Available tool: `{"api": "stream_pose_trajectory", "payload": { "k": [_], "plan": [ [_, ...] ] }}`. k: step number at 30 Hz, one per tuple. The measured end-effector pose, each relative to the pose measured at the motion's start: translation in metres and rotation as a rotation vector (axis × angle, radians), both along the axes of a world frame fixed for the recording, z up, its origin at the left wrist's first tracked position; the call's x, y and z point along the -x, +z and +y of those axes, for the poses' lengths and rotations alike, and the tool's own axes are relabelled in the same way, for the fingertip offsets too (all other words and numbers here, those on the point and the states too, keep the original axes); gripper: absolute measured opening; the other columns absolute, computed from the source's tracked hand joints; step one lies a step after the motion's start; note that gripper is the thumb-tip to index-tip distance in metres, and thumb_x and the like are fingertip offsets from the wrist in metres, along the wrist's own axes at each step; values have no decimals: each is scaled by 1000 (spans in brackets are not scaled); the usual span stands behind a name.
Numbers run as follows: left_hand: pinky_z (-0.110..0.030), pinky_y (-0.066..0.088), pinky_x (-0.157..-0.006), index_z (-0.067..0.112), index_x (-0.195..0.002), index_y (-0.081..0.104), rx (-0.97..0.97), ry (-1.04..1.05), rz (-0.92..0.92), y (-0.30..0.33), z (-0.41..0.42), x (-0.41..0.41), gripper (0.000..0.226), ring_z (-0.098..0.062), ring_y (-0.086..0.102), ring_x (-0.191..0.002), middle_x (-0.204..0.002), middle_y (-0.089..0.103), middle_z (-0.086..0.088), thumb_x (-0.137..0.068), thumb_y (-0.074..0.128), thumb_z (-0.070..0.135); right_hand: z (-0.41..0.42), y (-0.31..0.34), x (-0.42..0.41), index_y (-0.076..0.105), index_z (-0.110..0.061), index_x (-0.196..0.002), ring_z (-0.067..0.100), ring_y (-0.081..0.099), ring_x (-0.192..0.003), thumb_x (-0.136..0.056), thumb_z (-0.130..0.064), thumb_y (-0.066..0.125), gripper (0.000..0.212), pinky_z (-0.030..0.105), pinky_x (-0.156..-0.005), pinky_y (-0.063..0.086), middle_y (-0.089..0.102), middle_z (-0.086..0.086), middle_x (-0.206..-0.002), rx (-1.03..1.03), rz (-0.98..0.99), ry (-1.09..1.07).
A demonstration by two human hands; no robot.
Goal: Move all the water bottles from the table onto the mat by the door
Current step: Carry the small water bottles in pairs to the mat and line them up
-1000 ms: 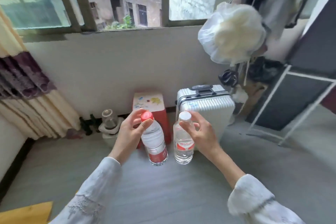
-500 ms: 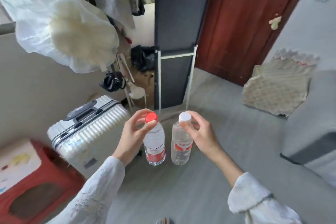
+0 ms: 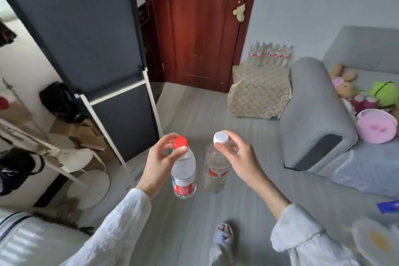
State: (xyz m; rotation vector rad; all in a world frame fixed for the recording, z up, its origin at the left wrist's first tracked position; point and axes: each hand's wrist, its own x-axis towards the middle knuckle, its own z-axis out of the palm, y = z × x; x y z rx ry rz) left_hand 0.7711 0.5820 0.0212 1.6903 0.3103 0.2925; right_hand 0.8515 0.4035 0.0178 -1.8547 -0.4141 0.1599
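Note:
My left hand grips a clear water bottle with a red cap by its neck, hanging upright above the floor. My right hand holds a second clear bottle with a white cap the same way, just to the right. Ahead on the floor lies a beige patterned mat, right of the dark red door. Several water bottles stand in a row at the mat's far edge against the wall.
A grey sofa with plush toys and a pink bowl stands at right, its arm beside the mat. A dark fabric wardrobe with a white frame stands at left, with bags and cardboard beside it. My slippered foot is on the grey floor.
The view has swung right from the window and suitcase to the door and mat. Both hands keep their bottles held in front of me.

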Motion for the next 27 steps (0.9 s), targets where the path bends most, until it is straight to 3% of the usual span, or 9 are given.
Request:
{"api": "stream_pose_trajectory", "payload": {
  "k": [3,8,11,15,22,27],
  "plan": [
    [-20,47,-78,26,-95,63,1,-9,3,-9,-11,-80,18,-2,62,-88,-93,68,2,-79,67,19,-14,-8,-77,58,-13,-111,15,58,-104,-80,-22,66,34,35,-95,46,65,3,-109,19,9,1],
    [-16,46,-76,38,-85,63,3,-16,0,-9,-25,-202,22,-1,61,-86,-87,68,9,-78,69,18,-32,-6,-197,58,-13,-111,17,59,-102,-79,-22,67,34,35,-94,47,65,3,-109,48,-3,-10],
    [-27,45,-87,35,-88,63,10,-9,-4,-5,-30,-268,20,-12,61,-96,-92,68,8,-77,69,19,-40,0,-261,58,-14,-111,19,58,-104,-79,-21,67,35,35,-94,46,64,3,-109,52,-2,-30],
    [-31,43,-91,27,-91,64,3,-36,-5,-4,-36,-357,17,-17,58,-101,-95,67,5,-77,69,19,-50,1,-344,58,-14,-114,18,56,-109,-79,-23,67,37,39,-98,45,63,2,-115,54,6,-68],
    [-16,43,-75,33,-84,62,12,-64,-14,-20,-34,-526,19,-9,57,-85,-86,64,7,-78,68,15,-55,-10,-493,59,-11,-110,16,58,-105,-78,-19,68,34,40,-97,46,64,2,-110,57,9,-152],
    [1,38,-70,25,-89,61,-26,-130,-16,-26,-28,-648,19,0,56,-86,-87,64,10,-77,68,13,-53,-14,-606,59,-9,-109,21,57,-105,-78,-15,68,33,39,-95,46,63,3,-108,84,14,-204]
  ]
}}
